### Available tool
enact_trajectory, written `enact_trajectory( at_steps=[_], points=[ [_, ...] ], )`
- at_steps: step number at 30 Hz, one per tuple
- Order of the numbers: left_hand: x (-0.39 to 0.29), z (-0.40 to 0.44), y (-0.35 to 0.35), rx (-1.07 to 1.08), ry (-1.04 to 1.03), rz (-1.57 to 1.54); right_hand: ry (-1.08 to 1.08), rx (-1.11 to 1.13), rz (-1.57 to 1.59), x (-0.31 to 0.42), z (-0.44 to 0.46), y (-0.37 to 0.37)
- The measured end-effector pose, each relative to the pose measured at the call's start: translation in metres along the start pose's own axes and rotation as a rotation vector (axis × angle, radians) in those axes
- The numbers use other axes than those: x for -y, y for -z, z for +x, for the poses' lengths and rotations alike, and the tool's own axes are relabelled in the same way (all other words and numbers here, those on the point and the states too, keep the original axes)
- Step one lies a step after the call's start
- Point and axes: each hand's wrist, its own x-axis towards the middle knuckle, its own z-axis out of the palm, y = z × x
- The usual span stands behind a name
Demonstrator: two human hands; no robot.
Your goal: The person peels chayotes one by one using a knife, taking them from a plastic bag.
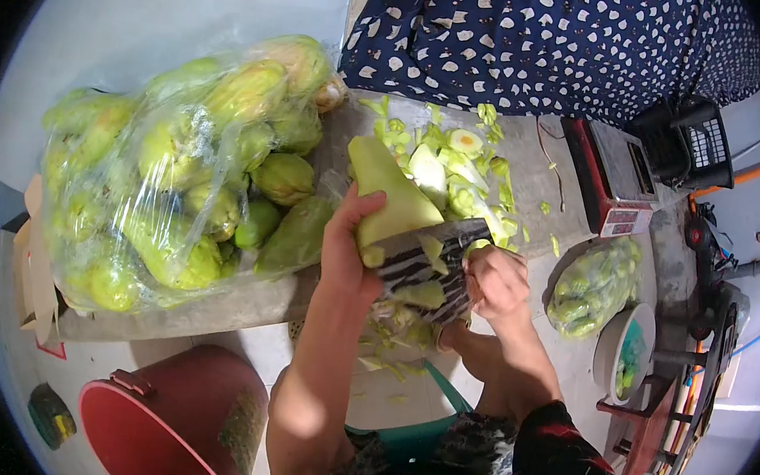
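Note:
My left hand (353,235) is closed around a large, pale green peeled papaya (390,194), thumb over its side and the long end tilted up toward the table. Across the papaya's lower end lies a broad knife (413,271) with a black-and-white striped blade and scraps of green peel stuck on it. The fingers of my right hand (495,282) are curled at the knife's right side; they cover its handle. Beyond the hands, peeled pale pieces (428,173) and green peelings (505,198) lie on the table.
A big clear plastic bag of green papayas (171,167) fills the table's left side. To the right are a red scale (608,175), a black basket (687,141), another filled bag (595,286) and a white bucket (610,354). A red bin (179,409) stands below left.

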Motion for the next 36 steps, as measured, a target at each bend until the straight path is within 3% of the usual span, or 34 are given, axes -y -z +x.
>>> enact_trajectory(
  at_steps=[1, 11, 22, 27, 29, 36],
  points=[
    [-0.001, -0.001, -0.002, 0.112, -0.012, 0.034, 0.005, 0.007, 0.031, 0.004, 0.002, 0.001],
    [-0.005, -0.002, -0.002, 0.246, 0.003, 0.183, 0.022, -0.014, 0.090, 0.004, 0.004, 0.005],
    [-0.009, -0.014, -0.007, 0.206, 0.041, 0.161, -0.152, 0.022, -0.008, -0.020, -0.017, -0.001],
    [-0.008, -0.007, -0.004, 0.161, 0.079, 0.195, -0.092, 0.006, 0.028, -0.002, -0.002, 0.012],
    [-0.008, -0.003, 0.000, 0.253, 0.086, 0.208, -0.054, 0.007, 0.098, 0.005, 0.003, 0.015],
    [-0.006, -0.012, -0.002, 0.262, 0.030, 0.132, -0.119, 0.027, 0.021, -0.009, -0.010, 0.003]
  ],
)
